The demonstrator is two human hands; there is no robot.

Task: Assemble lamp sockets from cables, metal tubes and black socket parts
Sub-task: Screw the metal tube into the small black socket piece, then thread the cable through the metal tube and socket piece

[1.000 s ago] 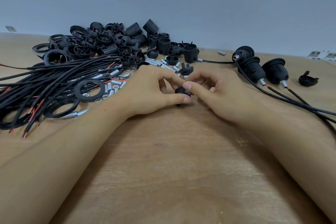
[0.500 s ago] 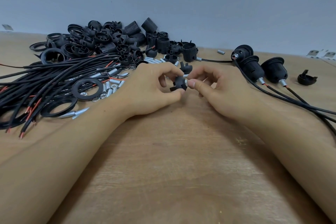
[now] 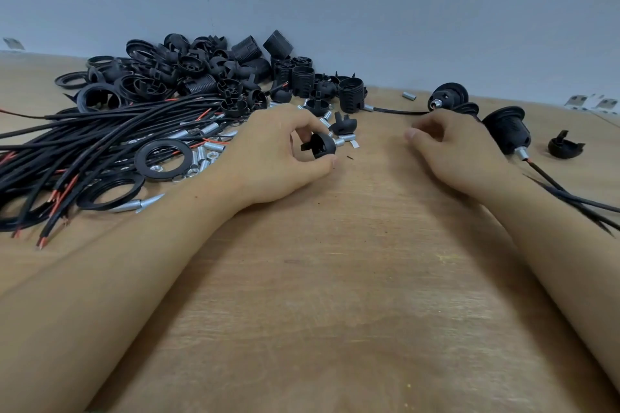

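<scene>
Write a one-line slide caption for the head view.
Left hand pinches a black socket cap fitted with a metal tube; right hand rests empty nearby.

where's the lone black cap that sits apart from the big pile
In the head view the lone black cap lies on the table's far right, just right of the finished sockets and beyond the right hand.

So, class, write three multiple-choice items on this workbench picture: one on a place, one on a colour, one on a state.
1. Where does the cable bundle lie?
A left of the left hand
B right of the right hand
C against the wall

2. What colour is the cap?
A white
B black
C red

3. What is the right hand doing?
A gripping a cable
B pinching the cap
C holding nothing

Key: 1 A, cables fan out beyond the left hand; 2 B, plainly black; 3 C, curled fingers are empty.
</scene>
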